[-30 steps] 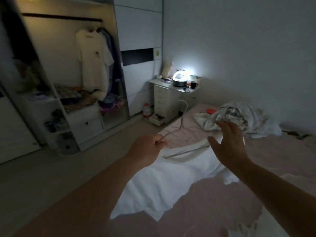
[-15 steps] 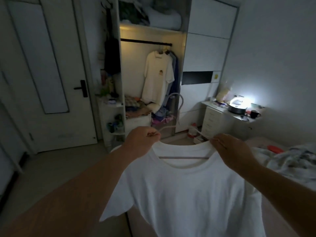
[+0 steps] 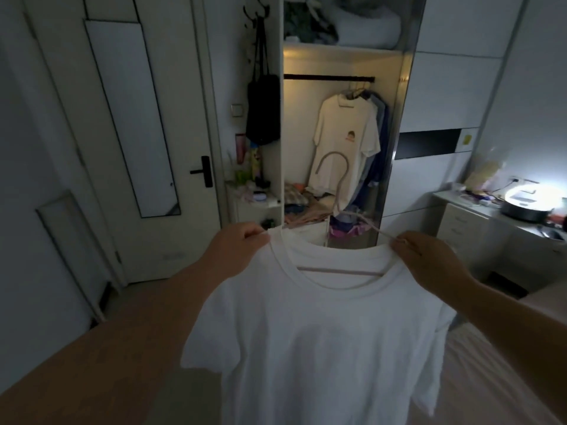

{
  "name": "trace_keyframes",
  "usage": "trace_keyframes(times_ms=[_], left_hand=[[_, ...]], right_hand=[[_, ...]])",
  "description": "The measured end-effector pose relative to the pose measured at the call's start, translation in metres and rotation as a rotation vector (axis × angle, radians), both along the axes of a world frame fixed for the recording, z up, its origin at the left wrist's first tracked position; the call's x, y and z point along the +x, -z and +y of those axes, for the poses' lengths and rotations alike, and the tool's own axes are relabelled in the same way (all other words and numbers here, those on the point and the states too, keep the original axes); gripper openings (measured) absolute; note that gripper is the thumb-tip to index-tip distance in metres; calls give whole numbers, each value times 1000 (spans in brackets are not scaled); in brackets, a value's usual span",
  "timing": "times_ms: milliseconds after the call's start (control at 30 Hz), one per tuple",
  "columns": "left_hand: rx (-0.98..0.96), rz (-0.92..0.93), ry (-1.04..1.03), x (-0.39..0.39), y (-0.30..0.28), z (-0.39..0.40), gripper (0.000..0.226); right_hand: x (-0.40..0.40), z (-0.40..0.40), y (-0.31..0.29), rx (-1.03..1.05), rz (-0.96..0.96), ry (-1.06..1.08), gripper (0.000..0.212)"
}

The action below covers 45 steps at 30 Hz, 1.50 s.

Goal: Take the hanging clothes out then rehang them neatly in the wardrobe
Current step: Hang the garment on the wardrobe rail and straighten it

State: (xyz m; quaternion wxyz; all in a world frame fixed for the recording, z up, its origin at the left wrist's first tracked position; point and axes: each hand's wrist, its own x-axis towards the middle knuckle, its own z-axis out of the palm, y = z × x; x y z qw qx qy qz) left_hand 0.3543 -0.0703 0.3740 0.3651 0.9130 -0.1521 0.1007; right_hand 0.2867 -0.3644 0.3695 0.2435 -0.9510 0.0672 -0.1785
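dim room | lit wardrobe [image 3: 337, 124] | lamp [image 3: 534, 194] glare right | edges warped

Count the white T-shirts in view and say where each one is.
2. One white T-shirt is on the hanger held by the left hand and right hand. The other T-shirt hangs on the wardrobe rail. Garments behind it may hide more.

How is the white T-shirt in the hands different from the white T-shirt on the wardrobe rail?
The held T-shirt looks plain; the rail T-shirt has a small chest print. The held one's hanger is on no rail, and both hands grip its shoulders; the other hangs untouched from the rail. Both are white, short-sleeved.
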Motion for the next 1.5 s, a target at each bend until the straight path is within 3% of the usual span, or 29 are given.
trace_keyframes(times_ms=[200,367,500,600,800,1133,1300,1500], left_hand=[[-62,-48,-108,87,1,34,16],[-91,-102,-155,172,-8,50,17],[-44,-102,-168,234,-12,46,16],[-74,-79,-176,276,-11,48,14],[-39,-99,-116,378,-17,51,20],[-45,-119,80,580,-24,31,19],[-152,-40,178,657,-16,-8,16],[-242,-3,283,720,-10,-82,26]], right_hand=[[90,11,-7,45,126,-146,32],[184,13,-7,161,74,-107,26],[258,25,-10,126,74,-160,18],[300,34,-12,57,87,-154,28],[375,32,-13,62,14,-75,20],[505,32,-27,39,-49,197,27],[540,9,-29,8,-28,276,21],[576,-52,-28,-30,-73,342,30]])
